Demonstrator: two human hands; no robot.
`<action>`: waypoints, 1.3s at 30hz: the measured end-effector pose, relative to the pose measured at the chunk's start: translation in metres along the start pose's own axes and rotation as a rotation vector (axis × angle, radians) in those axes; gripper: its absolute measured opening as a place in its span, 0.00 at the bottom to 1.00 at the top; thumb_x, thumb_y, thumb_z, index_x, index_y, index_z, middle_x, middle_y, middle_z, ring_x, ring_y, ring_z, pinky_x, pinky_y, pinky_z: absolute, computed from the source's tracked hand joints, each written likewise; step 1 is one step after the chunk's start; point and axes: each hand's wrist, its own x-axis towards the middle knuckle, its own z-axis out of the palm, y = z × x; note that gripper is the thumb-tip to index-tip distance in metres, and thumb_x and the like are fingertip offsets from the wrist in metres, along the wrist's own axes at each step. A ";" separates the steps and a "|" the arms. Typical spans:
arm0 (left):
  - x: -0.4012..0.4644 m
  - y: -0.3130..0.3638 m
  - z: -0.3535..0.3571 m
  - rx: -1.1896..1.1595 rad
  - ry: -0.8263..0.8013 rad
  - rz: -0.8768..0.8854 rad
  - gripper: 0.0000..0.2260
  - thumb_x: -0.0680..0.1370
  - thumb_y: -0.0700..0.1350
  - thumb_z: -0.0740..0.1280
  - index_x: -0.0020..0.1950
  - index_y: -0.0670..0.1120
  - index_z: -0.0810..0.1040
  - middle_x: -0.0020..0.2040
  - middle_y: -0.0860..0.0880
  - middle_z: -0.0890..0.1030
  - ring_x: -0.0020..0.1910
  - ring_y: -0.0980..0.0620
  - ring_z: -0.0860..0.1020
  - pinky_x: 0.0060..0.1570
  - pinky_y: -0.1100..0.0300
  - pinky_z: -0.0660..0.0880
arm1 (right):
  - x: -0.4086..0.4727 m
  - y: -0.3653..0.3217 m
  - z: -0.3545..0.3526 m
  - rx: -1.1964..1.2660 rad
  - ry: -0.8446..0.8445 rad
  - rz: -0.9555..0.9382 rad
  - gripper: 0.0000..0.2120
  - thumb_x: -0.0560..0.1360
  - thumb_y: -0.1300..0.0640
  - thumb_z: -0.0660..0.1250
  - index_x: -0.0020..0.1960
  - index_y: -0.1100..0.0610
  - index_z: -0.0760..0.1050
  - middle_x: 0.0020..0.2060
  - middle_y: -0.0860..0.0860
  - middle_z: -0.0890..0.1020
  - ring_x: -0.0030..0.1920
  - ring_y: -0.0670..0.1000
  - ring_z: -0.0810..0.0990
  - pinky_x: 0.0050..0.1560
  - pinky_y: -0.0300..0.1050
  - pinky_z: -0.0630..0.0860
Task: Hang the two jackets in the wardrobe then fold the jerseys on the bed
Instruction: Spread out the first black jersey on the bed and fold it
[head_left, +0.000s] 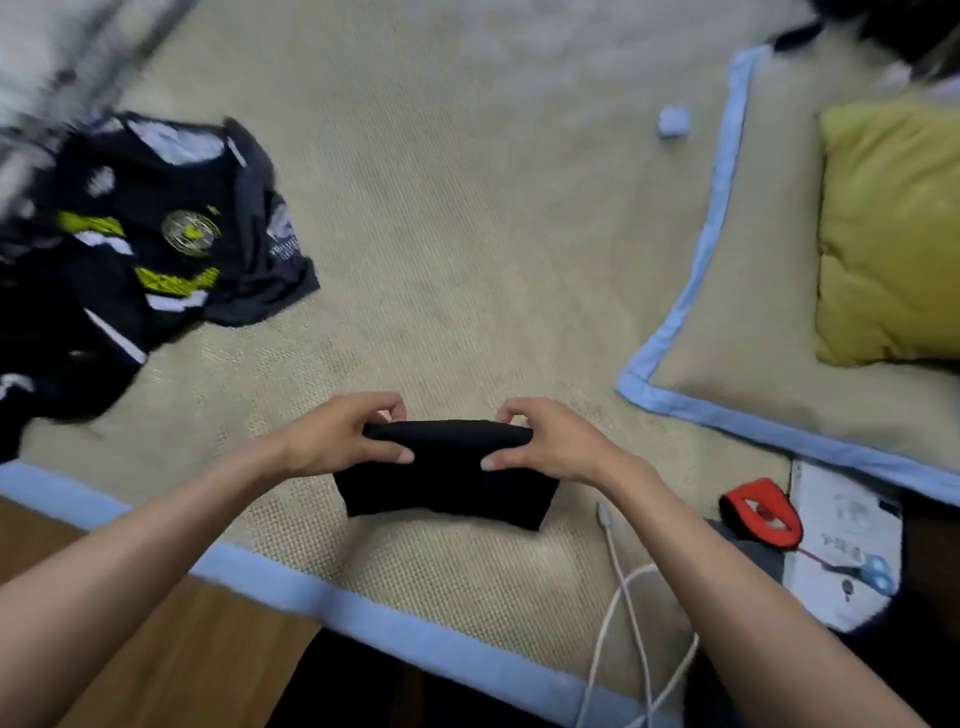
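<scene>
Evidently unfolded jerseys wait heaped at the bed mat's left edge, clear of the folding space. Near the front edge, the left hand and right hand each pinch an end of the folded black jersey, thumbs beneath, fingers curled closed over the top fold, keeping it compact.

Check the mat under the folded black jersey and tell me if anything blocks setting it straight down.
Nothing visible does. The left hand and right hand both grip the folded black jersey over bare woven mat. The white cable lies to its right, and the pile of dark jerseys sits well off to the left.
</scene>
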 end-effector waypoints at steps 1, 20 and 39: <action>-0.020 0.012 -0.018 -0.039 0.057 0.001 0.12 0.75 0.49 0.76 0.45 0.49 0.73 0.40 0.51 0.85 0.32 0.58 0.77 0.32 0.66 0.71 | -0.005 -0.027 -0.015 -0.007 0.032 -0.034 0.16 0.68 0.44 0.80 0.48 0.50 0.79 0.36 0.40 0.77 0.37 0.38 0.75 0.36 0.36 0.66; -0.568 -0.064 -0.241 -0.098 0.967 -0.129 0.14 0.69 0.55 0.79 0.50 0.53 0.81 0.38 0.48 0.84 0.32 0.59 0.77 0.34 0.61 0.71 | -0.032 -0.601 0.115 -0.204 -0.056 -0.955 0.10 0.69 0.46 0.80 0.45 0.48 0.82 0.35 0.41 0.82 0.37 0.38 0.78 0.39 0.40 0.73; -0.937 -0.182 -0.142 -0.429 1.960 -0.790 0.06 0.71 0.52 0.77 0.47 0.55 0.86 0.44 0.52 0.87 0.44 0.55 0.86 0.50 0.54 0.79 | -0.119 -1.053 0.530 -0.553 -1.075 -1.640 0.10 0.70 0.50 0.80 0.45 0.54 0.83 0.39 0.48 0.87 0.40 0.44 0.85 0.38 0.42 0.81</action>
